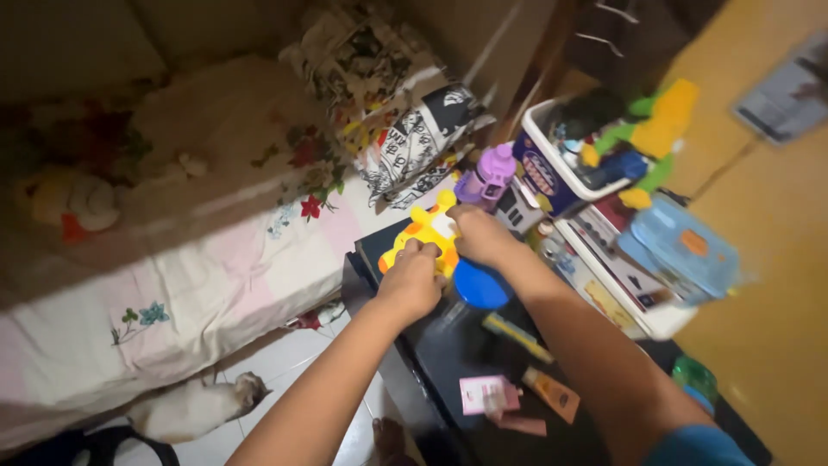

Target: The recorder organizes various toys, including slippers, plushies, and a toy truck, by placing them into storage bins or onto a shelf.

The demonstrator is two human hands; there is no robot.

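A yellow and orange plastic toy (425,231) with white patches sits at the far corner of a black table (448,349). My left hand (411,280) grips the toy's near lower side. Fingers of my right hand (479,235) close over its right side. A round blue piece (480,286) lies just under my right hand, touching the toy's base. A purple toy (488,174) stands right behind the yellow one.
A white bin (552,160) packed with colourful toys and a blue lidded box (686,246) stand to the right. Small pink boxes (489,394) and a pen lie on the near table. A bed with a floral sheet (172,259) fills the left; a cat (194,410) lies on the floor.
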